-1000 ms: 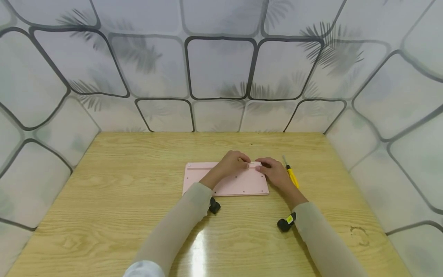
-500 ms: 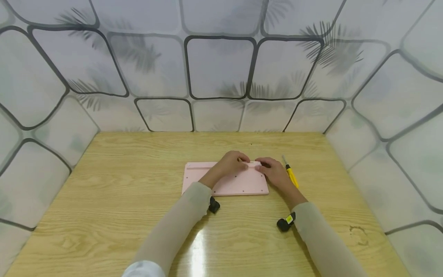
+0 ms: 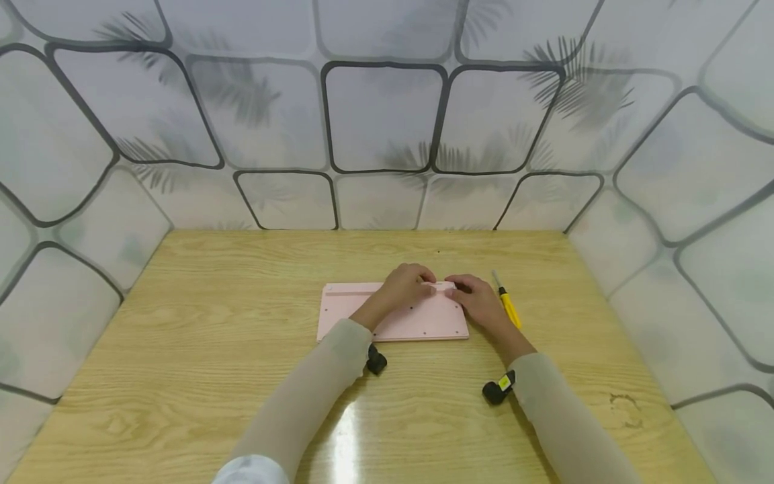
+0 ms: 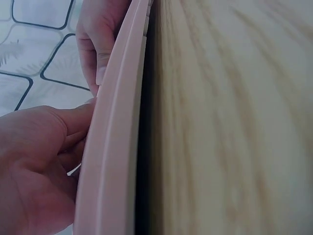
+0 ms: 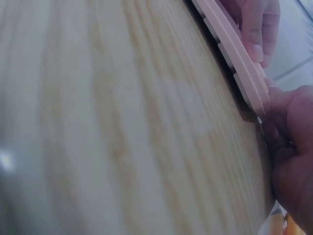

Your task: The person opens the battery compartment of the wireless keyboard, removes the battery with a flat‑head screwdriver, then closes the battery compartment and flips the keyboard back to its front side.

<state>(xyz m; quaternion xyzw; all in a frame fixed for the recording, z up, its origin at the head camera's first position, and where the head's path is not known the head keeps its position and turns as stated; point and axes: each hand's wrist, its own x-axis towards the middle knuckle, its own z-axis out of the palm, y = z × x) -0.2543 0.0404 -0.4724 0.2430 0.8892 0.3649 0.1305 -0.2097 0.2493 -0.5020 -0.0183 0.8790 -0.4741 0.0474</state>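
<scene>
A pink keyboard [image 3: 393,326] lies face down on the wooden table, its back dotted with small dark screws and a raised strip along the far edge. Pale keycaps [image 5: 225,55] show beneath it in the right wrist view. My left hand [image 3: 402,286] reaches across the back and pinches the far edge right of centre, thumb on the near side of the strip. At the far right corner, my right hand [image 3: 480,302] grips the edge between thumb and fingers. A thin pale line shows on the strip between the hands; the fingertips behind the edge are hidden.
A screwdriver [image 3: 510,308] with a yellow and black handle lies just right of the right hand, its tip pointing away. Patterned fabric walls [image 3: 387,121] enclose the table [image 3: 211,376] at the back and sides. A dark ring stain [image 3: 627,410] marks the right front.
Both hands keep nearly the same places on the far edge of the keyboard. The left wrist turns very slightly; keyboard and screwdriver stay put.
</scene>
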